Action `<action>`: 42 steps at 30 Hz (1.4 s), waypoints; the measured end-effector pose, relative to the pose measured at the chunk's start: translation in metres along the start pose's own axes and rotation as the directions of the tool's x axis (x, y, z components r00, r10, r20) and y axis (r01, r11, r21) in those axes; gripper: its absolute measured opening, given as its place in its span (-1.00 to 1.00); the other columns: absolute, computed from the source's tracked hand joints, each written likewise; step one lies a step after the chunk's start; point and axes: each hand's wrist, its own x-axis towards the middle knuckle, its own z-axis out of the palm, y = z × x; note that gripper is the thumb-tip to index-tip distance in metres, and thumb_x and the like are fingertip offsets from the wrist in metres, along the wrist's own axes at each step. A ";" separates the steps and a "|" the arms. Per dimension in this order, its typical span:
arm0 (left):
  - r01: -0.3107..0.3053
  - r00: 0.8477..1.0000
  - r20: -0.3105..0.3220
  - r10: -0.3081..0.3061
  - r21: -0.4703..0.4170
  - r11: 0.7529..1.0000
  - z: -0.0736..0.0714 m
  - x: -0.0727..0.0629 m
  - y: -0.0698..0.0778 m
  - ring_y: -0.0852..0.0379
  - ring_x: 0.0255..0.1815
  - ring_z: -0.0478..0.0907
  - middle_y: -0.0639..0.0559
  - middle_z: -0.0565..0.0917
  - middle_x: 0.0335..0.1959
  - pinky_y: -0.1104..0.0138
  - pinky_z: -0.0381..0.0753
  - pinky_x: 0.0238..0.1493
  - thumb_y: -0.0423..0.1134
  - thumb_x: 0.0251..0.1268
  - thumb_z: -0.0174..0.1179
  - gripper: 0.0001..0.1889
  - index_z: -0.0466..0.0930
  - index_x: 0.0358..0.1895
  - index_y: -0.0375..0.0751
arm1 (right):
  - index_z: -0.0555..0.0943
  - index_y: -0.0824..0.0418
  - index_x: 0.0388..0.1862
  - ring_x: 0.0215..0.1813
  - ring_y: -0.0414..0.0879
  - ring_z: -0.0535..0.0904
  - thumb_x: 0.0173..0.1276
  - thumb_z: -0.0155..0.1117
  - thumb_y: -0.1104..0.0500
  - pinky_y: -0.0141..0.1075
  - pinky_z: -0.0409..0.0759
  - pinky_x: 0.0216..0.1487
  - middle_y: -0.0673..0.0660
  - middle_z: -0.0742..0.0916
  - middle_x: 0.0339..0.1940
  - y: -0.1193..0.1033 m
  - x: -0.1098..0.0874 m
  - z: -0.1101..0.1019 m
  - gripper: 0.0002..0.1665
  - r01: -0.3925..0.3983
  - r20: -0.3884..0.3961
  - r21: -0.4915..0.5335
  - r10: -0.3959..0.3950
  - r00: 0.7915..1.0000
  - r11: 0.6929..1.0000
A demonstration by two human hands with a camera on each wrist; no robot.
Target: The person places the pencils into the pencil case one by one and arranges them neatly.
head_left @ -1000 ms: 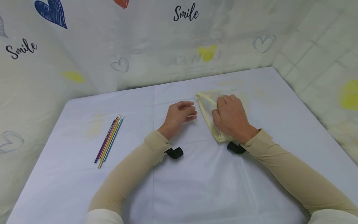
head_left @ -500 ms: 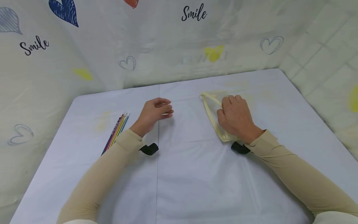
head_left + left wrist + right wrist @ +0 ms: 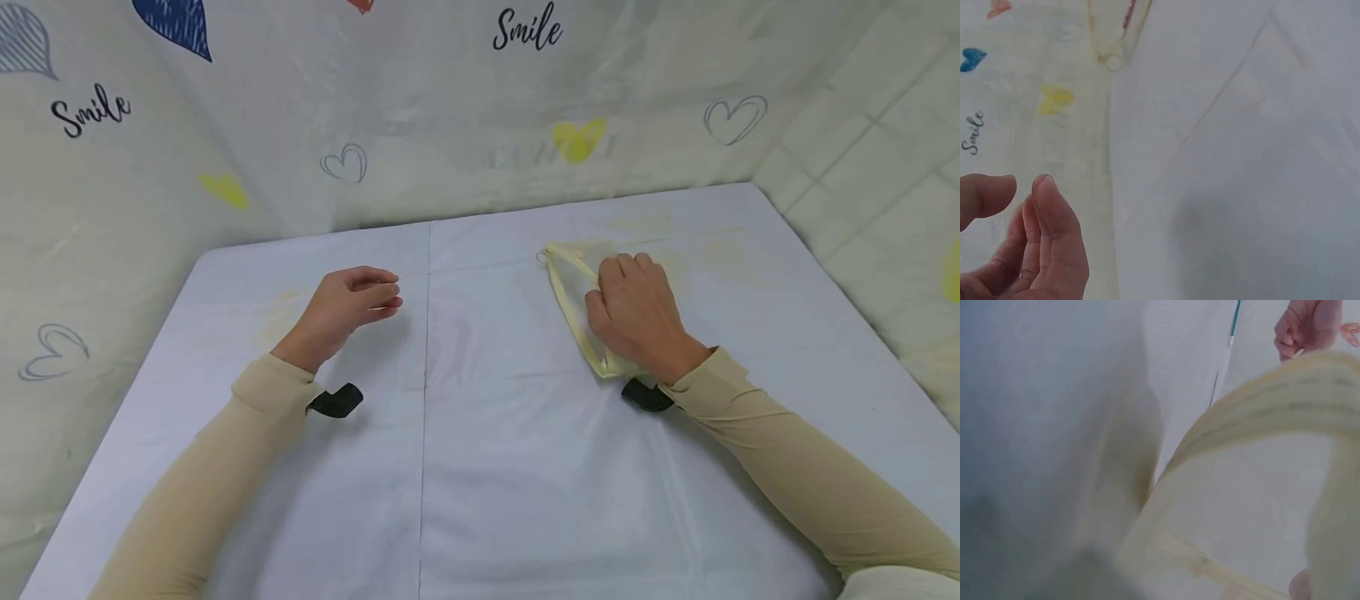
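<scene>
My right hand [image 3: 636, 308] grips the upper edge of a see-through zip pouch [image 3: 573, 321] with pale yellow trim, and its mouth gapes. In the right wrist view the pouch's yellow zipper band [image 3: 1272, 403] arches close to the camera, with a fingertip [image 3: 1300, 584] at the lower edge. A dark pink strip [image 3: 1129, 14] shows at the pouch in the left wrist view. Over the left of the table hovers my left hand [image 3: 347, 304], fingers loosely bent, nothing between thumb and fingers. A teal pencil [image 3: 1235, 322] appears in the right wrist view; the head view hides the pencils behind my left arm.
A white cloth with a crease covers the table [image 3: 480, 467]. Behind it hangs a pale sheet [image 3: 420, 100] printed with hearts and "Smile". Black wrist mounts [image 3: 337, 401] stick out below both sleeves.
My left hand has moved left, away from the pouch, and its arm now covers the bundle of pencils. The right hand keeps its hold on the pouch in nearly the same place.
</scene>
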 end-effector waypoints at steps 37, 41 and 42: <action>0.095 0.992 -0.094 -0.086 0.101 0.990 -0.107 -0.037 -0.065 0.39 -0.08 0.74 0.27 0.72 -0.12 0.54 0.76 0.09 -0.12 0.45 0.32 -0.39 0.33 0.37 -0.39 | 0.18 0.20 -0.68 -0.56 0.05 0.06 0.24 -0.18 0.31 -0.27 -0.02 -0.47 0.10 0.22 -0.67 0.000 -0.001 0.002 -0.72 -0.004 0.015 -0.001 0.004 1.000 1.000; 0.088 0.991 -0.106 -0.081 0.060 0.994 -0.112 -0.035 -0.071 0.41 -0.11 0.74 0.31 0.73 -0.16 0.57 0.75 0.05 -0.17 0.43 0.35 -0.41 0.35 0.34 -0.41 | 0.19 0.21 -0.68 -0.56 0.06 0.07 0.23 -0.18 0.31 -0.26 -0.02 -0.48 0.11 0.23 -0.67 0.000 0.000 0.000 -0.73 -0.017 0.022 -0.003 0.017 1.000 1.000; 0.091 0.990 -0.111 -0.084 0.060 0.994 -0.113 -0.034 -0.073 0.42 -0.12 0.73 0.32 0.73 -0.17 0.57 0.75 0.04 -0.18 0.43 0.34 -0.43 0.36 0.33 -0.41 | 0.19 0.21 -0.68 -0.56 0.06 0.07 0.22 -0.18 0.31 -0.27 -0.02 -0.48 0.11 0.23 -0.67 -0.001 -0.001 0.000 -0.73 -0.020 0.022 -0.004 0.020 1.000 1.000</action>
